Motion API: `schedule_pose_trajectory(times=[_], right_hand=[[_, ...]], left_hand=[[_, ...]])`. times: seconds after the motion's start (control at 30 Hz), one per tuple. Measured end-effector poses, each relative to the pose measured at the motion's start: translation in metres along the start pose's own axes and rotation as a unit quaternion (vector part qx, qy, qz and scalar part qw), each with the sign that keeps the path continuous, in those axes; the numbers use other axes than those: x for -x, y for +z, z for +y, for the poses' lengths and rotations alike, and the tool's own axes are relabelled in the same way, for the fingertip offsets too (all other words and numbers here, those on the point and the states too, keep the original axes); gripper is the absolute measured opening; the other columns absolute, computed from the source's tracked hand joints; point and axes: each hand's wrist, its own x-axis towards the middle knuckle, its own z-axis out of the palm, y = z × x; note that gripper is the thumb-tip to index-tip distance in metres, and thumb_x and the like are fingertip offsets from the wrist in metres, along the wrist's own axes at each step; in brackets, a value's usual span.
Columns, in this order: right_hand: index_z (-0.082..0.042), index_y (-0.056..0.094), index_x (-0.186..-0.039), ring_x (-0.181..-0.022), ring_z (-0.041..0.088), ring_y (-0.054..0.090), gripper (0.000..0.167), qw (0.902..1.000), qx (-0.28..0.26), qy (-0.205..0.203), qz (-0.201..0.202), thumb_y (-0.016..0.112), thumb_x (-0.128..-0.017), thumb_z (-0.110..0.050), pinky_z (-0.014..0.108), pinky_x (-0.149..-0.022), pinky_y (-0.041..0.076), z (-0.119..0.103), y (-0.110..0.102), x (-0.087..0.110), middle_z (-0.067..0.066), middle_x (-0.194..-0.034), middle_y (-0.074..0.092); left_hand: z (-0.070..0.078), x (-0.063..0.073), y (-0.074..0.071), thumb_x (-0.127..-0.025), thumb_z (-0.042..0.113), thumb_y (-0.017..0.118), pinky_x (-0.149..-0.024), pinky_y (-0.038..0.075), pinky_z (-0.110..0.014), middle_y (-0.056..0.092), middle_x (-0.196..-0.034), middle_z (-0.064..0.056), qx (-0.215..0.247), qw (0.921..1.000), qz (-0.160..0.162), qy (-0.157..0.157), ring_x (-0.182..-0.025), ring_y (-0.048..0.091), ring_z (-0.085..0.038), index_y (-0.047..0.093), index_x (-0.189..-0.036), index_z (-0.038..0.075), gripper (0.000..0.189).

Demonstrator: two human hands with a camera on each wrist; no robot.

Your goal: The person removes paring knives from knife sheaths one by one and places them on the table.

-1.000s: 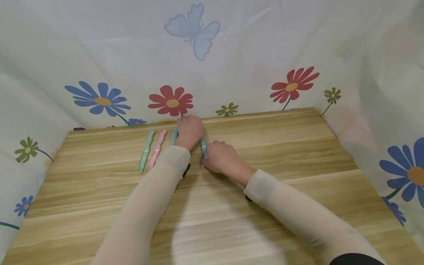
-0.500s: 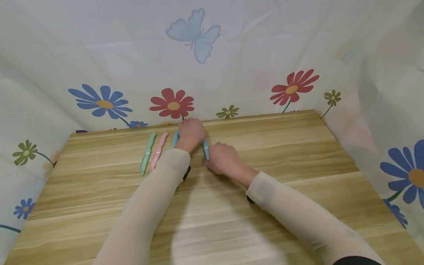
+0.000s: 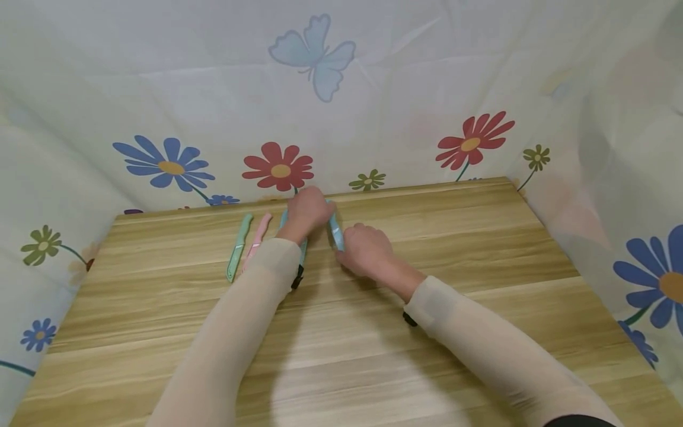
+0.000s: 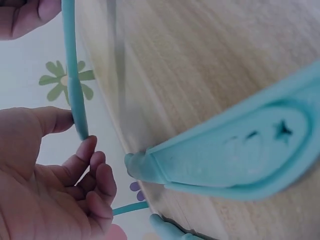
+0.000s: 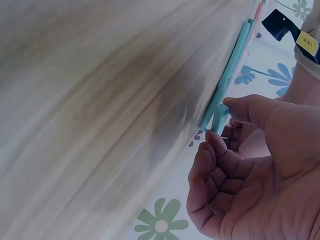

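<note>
My left hand (image 3: 309,207) and right hand (image 3: 368,250) hold one light-blue knife (image 3: 335,230) between them near the table's back edge. In the left wrist view, the left thumb and fingertips pinch its far end; the right hand pinches the near end, as the right wrist view shows. Left of it lies a second light-blue knife (image 4: 235,152), in a plastic blade cover with a small star-shaped hole. My left hand and wrist partly hide this one in the head view. Farther left lie a pink knife (image 3: 259,231) and a green knife (image 3: 239,248), roughly side by side.
The wood-grain table (image 3: 341,356) meets a white curtain (image 3: 405,136) printed with flowers and a butterfly along its back edge. The curtain also rises at both sides. A dark strap with a yellow label (image 5: 307,43) is on the left wrist.
My right hand has drawn slightly right with the near end of the held knife, and more of that knife shows. The lying blue knife now shows beside the left wrist too.
</note>
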Motion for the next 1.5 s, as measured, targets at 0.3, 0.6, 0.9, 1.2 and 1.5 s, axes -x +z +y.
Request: schedule_pose_trajectory(times=[0.3, 0.6, 0.9, 1.2, 1.5], right_hand=[[-0.011, 0.064, -0.075, -0.071, 0.02, 0.059, 0.036, 0.9994, -0.033, 0.011, -0.003, 0.071, -0.1, -0.036, 0.035, -0.06, 0.051, 0.008, -0.011, 0.004, 0.008, -0.094, 0.062], [-0.011, 0.068, -0.088, -0.074, 0.021, 0.059, 0.021, 0.9972, -0.068, -0.009, 0.029, 0.073, -0.098, -0.029, 0.036, -0.061, 0.05, 0.019, -0.016, 0.013, 0.005, -0.095, 0.06], [-0.009, 0.07, -0.103, -0.078, 0.022, 0.059, 0.022, 0.9952, -0.086, -0.019, 0.043, 0.076, -0.098, -0.029, 0.036, -0.063, 0.05, 0.027, -0.02, 0.021, 0.005, -0.102, 0.06], [-0.009, 0.07, -0.109, -0.082, 0.023, 0.06, 0.022, 0.9927, -0.094, -0.019, 0.074, 0.078, -0.095, -0.025, 0.038, -0.068, 0.051, 0.038, -0.023, 0.028, 0.006, -0.111, 0.065], [-0.009, 0.071, -0.112, -0.085, 0.024, 0.064, 0.023, 0.9857, -0.111, -0.048, 0.117, 0.08, -0.094, -0.02, 0.04, -0.071, 0.053, 0.047, -0.024, 0.034, 0.005, -0.112, 0.066]], left_hand=[[-0.007, 0.002, -0.01, -0.103, 0.03, 0.065, -0.053, 0.036, -0.029, 0.033, -0.053, 0.004, 0.175, 0.9843, 0.0, -0.023, -0.051, 0.036, -0.014, 0.05, -0.058, 0.009, 0.052], [-0.016, 0.018, -0.021, -0.105, 0.039, 0.066, -0.088, 0.051, -0.037, 0.069, -0.117, -0.013, 0.297, 0.954, -0.016, -0.042, -0.096, 0.064, -0.024, 0.071, -0.129, 0.002, 0.044], [-0.026, 0.037, -0.027, -0.107, 0.032, 0.066, -0.097, 0.057, -0.042, 0.066, -0.116, -0.015, 0.409, 0.9105, -0.039, -0.042, -0.102, 0.07, -0.028, 0.066, -0.131, -0.003, 0.042], [-0.035, 0.059, -0.032, -0.108, 0.031, 0.065, -0.098, 0.055, -0.044, 0.066, -0.116, -0.015, 0.456, 0.8867, -0.071, -0.03, -0.109, 0.068, -0.035, 0.068, -0.12, -0.002, 0.035], [-0.042, 0.082, -0.032, -0.108, 0.026, 0.066, -0.092, 0.059, -0.038, 0.07, -0.112, -0.016, 0.502, 0.8608, -0.082, -0.023, -0.108, 0.07, -0.039, 0.067, -0.119, -0.002, 0.03]])
